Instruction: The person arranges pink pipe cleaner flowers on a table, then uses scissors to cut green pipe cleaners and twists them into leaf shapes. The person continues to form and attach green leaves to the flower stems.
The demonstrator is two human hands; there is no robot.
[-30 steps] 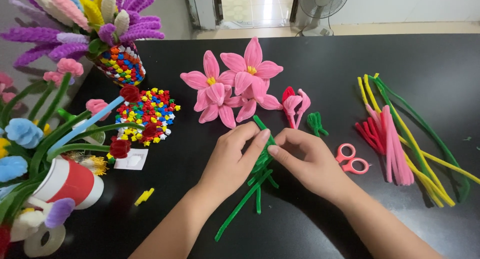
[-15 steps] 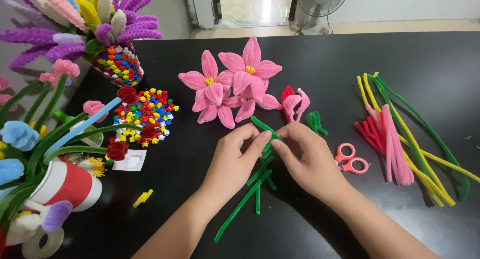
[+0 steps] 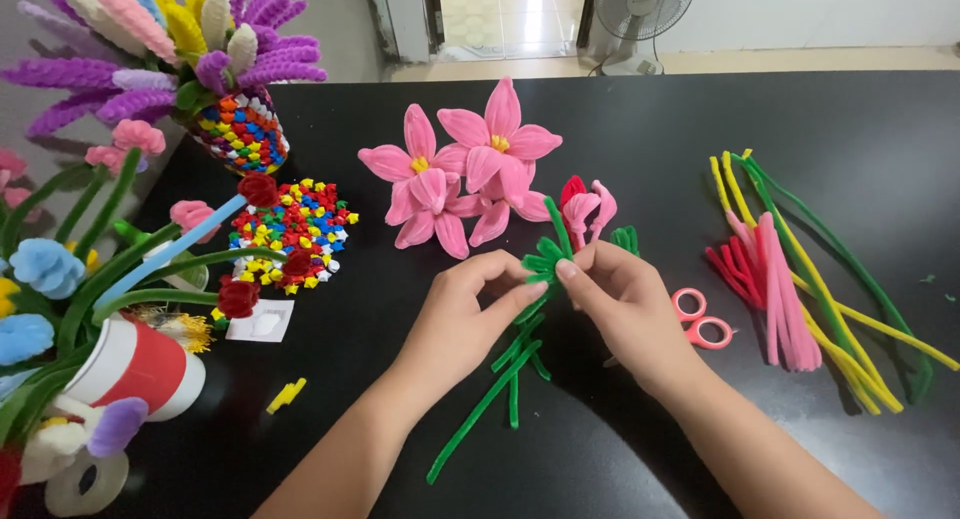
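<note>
My left hand (image 3: 462,319) and my right hand (image 3: 625,304) meet at the middle of the black table (image 3: 700,129), both pinching a bundle of green pipe cleaners (image 3: 515,354). The upper ends are bent into small green loops (image 3: 545,257) between my fingertips. The long stems trail down and to the left below my hands. Just beyond my fingers lies a small pink and red bud (image 3: 582,207), and behind it a cluster of pink pipe-cleaner flowers (image 3: 465,169) with yellow centres.
Small pink scissors (image 3: 700,319) lie right of my right hand. Loose pink, red, yellow and green pipe cleaners (image 3: 790,279) lie at the right. Left: a pile of coloured beads (image 3: 290,224), a beaded vase (image 3: 240,129) of purple flowers, a red cup (image 3: 135,369) of craft flowers.
My hands have shifted slightly up the green bundle, and its upper ends are now bent into small loops between my fingertips.
</note>
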